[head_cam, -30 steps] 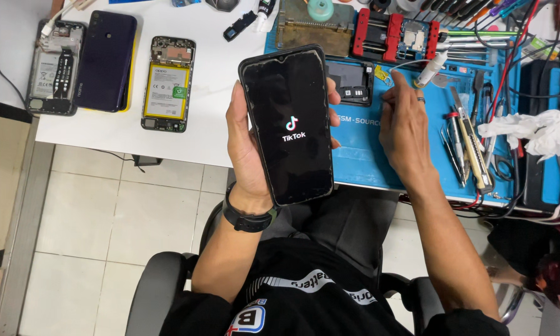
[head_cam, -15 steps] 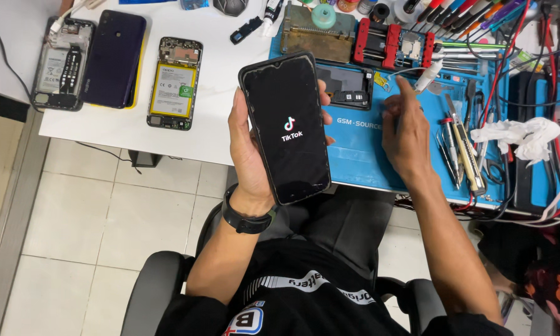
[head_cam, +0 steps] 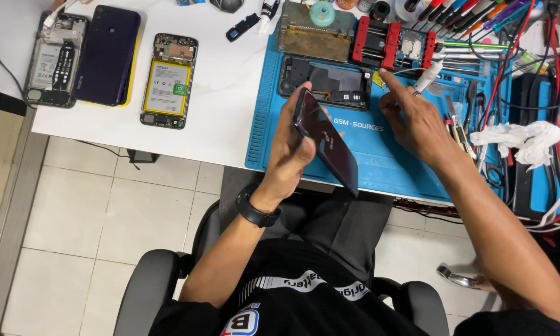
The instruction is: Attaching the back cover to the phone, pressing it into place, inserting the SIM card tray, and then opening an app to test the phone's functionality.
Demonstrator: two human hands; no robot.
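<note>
My left hand [head_cam: 287, 149] grips a black smartphone [head_cam: 327, 138], tilted on edge so its dark screen faces right, above the front of the blue work mat [head_cam: 367, 146]. A black watch sits on that wrist. My right hand [head_cam: 416, 121] rests on the mat with the index finger stretched toward a white cable plug [head_cam: 428, 77]. Just beyond the phone lies an opened black phone back frame [head_cam: 325, 83] on the mat.
On the white table at left lie two opened phones [head_cam: 166, 79] [head_cam: 53, 61] and a dark purple back cover [head_cam: 107, 55]. Red clamp holder [head_cam: 392, 46], screwdrivers, tweezers [head_cam: 454, 124], crumpled tissue [head_cam: 528, 138] and cables crowd the right. A chair and tiled floor sit below.
The phone was held flat with its lit screen facing up; my left hand has turned it onto its edge. My right hand shifted slightly left, finger pointing at the cable plug.
</note>
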